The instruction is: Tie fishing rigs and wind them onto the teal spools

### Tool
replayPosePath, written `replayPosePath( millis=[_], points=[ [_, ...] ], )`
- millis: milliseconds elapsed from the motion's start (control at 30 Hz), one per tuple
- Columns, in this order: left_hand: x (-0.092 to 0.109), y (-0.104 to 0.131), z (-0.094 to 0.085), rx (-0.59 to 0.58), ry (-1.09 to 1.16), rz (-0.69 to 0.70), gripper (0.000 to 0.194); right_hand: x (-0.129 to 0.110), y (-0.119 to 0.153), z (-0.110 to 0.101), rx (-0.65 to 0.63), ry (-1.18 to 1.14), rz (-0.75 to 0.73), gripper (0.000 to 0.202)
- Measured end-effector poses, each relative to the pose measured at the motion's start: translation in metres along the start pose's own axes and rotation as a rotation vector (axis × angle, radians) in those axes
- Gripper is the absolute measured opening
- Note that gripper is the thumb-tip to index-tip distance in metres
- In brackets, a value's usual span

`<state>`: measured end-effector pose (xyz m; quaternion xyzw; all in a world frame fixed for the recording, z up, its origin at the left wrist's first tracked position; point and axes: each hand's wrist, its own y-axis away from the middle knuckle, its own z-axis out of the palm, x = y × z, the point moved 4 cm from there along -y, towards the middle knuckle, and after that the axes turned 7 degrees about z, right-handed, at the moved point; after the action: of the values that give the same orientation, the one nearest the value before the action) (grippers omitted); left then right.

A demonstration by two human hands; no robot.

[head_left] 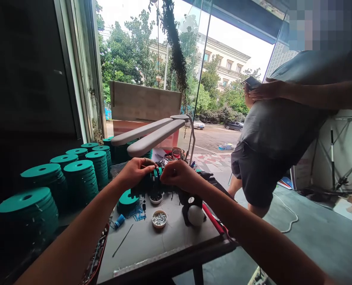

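My left hand (138,171) is closed, thumb and forefinger pinched at the left side of a narrow green spool (155,173) on a dark bench device (146,186). Just right of that spool my right hand (177,174) is closed too, its fingertips curled together. Whatever lies between the fingers of either hand is too small or hidden to name. Below the hands sit a bowl of small whitish beads (159,219) and a smaller bowl of dark bits (155,198). A round green spool (127,200) lies under my left wrist.
Large green spools (24,200) stand in rows at the left. A white two-armed lamp (156,134) hangs over the worktable (134,253). A thin rod (122,240) and a blue thread reel (119,221) lie on it. A person (277,130) stands at the right, holding a phone-like object.
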<state>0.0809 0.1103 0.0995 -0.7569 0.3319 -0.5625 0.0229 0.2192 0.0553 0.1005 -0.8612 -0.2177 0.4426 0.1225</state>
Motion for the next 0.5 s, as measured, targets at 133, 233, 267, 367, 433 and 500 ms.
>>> replayPosePath(
  millis=[133,233,267,367,433,500],
  points=[
    [0.001,0.000,-0.001,0.008,-0.018,0.020,0.025,-0.001,-0.005,0.001,0.024,0.059,0.004,0.009],
    [0.002,0.000,-0.002,0.013,-0.031,0.035,0.025,-0.008,-0.001,-0.002,0.062,0.152,-0.033,0.011],
    [0.002,0.001,-0.002,0.014,-0.034,0.037,0.025,-0.011,0.004,-0.004,0.108,0.186,-0.053,0.010],
    [0.001,0.001,-0.002,0.016,-0.036,0.032,0.026,-0.018,0.030,0.000,0.264,0.303,-0.091,0.003],
    [-0.001,0.001,-0.002,0.012,-0.037,0.023,0.028,-0.012,0.045,0.024,0.109,0.453,-0.055,0.012],
    [-0.003,0.001,-0.002,0.010,-0.045,0.022,0.028,0.006,0.057,0.059,-0.245,0.706,0.037,0.011]
  ],
)
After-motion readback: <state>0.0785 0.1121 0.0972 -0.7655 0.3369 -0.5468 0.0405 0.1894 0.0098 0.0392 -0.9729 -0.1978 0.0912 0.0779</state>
